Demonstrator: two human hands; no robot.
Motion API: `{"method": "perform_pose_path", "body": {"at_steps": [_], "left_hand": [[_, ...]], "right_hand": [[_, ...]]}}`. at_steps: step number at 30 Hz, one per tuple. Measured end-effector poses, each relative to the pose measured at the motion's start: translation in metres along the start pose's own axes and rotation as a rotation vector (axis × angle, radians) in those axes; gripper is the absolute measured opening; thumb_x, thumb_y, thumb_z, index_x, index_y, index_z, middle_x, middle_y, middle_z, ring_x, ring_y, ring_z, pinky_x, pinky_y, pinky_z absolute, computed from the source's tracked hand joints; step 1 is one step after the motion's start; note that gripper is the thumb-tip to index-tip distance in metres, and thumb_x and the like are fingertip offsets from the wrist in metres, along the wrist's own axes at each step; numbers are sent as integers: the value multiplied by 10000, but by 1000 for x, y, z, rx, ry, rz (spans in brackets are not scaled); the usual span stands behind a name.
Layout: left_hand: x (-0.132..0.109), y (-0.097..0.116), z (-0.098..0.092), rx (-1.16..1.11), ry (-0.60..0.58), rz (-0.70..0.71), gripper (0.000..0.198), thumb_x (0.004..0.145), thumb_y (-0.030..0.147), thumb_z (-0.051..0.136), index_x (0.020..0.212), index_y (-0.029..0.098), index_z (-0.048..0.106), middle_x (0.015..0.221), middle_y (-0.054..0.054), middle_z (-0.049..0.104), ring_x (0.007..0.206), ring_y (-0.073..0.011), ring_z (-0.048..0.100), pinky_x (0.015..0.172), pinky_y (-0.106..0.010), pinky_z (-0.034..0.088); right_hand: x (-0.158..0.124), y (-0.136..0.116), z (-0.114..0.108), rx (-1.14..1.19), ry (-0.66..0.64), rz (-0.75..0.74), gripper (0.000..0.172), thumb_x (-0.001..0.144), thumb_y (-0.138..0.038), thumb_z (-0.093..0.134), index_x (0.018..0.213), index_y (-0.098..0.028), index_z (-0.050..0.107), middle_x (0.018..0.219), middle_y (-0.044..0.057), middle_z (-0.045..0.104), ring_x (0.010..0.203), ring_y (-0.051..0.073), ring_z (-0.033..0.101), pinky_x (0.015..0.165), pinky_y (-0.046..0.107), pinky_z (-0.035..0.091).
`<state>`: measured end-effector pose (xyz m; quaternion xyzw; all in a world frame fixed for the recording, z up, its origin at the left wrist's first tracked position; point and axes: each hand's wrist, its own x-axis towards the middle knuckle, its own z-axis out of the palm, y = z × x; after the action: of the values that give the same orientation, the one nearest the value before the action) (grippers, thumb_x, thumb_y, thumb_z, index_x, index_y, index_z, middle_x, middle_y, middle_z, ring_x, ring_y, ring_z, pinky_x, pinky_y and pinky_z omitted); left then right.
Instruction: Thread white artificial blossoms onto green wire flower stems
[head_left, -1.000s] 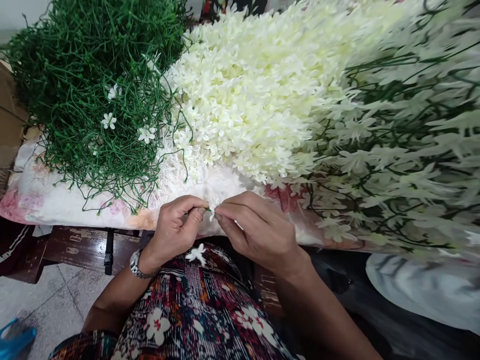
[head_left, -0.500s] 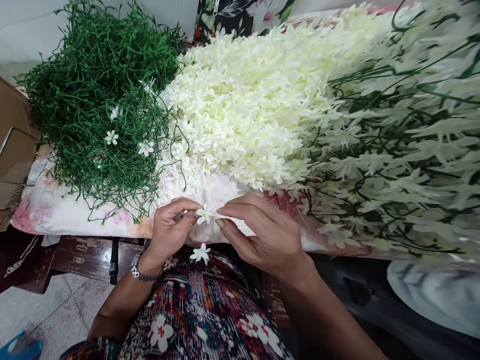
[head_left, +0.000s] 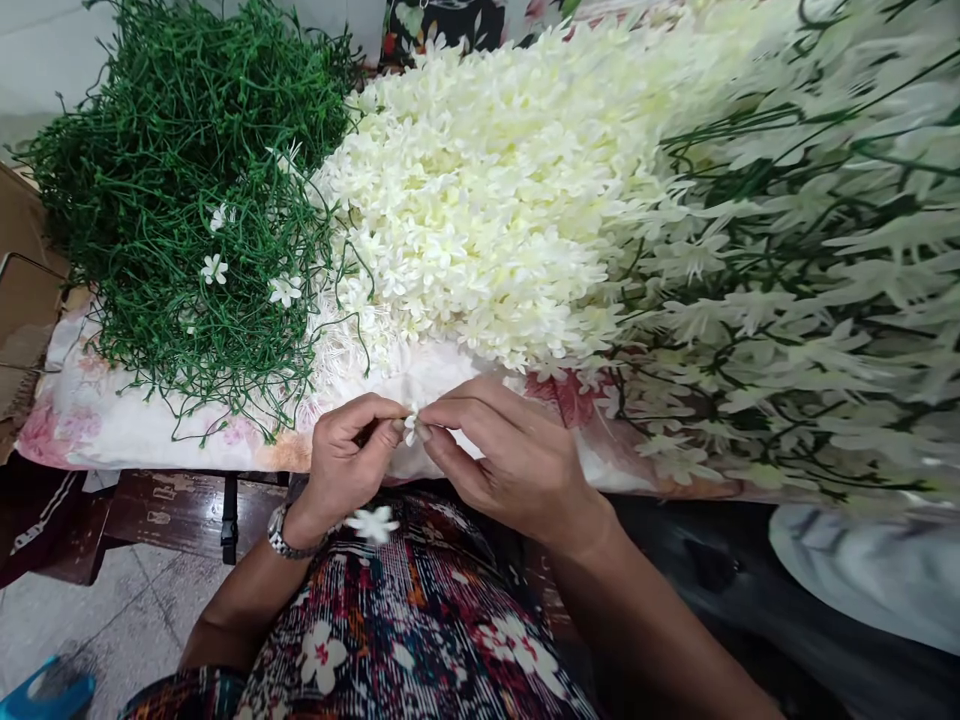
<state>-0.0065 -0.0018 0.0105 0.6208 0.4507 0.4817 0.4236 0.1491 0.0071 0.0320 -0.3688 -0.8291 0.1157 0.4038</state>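
Above the near edge of the white, pink-flowered cloth (head_left: 157, 430), your left hand (head_left: 351, 455) and right hand (head_left: 517, 465) both pinch a small white artificial flower (head_left: 412, 425); squeezing off-centre could crease its thin petals or let it slip.

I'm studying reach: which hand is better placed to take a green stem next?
Probably the left hand: it is nearer the green stems. The right hand sits farther off; both are at a white flower.

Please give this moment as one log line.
left hand: pinched at white flower | right hand: at same flower | beyond: green stems, white blossoms
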Motion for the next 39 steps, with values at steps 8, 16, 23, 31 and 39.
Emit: {"method": "perform_pose_path", "body": {"at_steps": [8,16,23,31,39], "left_hand": [[0,-2,2,34,-21,4,103,770,155,502,732,147,597,631,8,555,548,-71,484,527,-186,389],[3,-8,3,59,-21,-14,114,744,115,479,688,144,575,575,23,516,511,-65,435,495,-182,365],[4,-9,3,70,-16,-24,125,729,94,462,660,141,554,553,25,492,502,-65,422,476,-178,352],[4,-10,1,71,-1,-25,135,725,83,456,652,135,557,532,32,480,482,-58,400,467,-173,342],[3,-13,1,-14,-7,-100,112,745,148,477,670,143,560,535,31,465,482,-61,386,450,-176,317]], "right_hand": [[-2,4,3,106,-49,92,82,764,-73,481,791,-145,511,691,34,551,667,106,519,594,232,445],[-2,10,14,50,-37,76,93,777,-80,450,772,-171,468,657,16,527,634,107,516,564,235,445],[-5,11,23,44,-22,74,110,762,-63,453,787,-170,463,655,13,511,632,103,508,559,223,438],[-5,11,26,20,-54,62,98,772,-73,450,802,-166,463,660,21,508,644,110,504,566,230,439],[-3,10,22,41,-55,82,71,786,-99,466,809,-160,494,662,24,527,637,108,515,564,231,438]]}}
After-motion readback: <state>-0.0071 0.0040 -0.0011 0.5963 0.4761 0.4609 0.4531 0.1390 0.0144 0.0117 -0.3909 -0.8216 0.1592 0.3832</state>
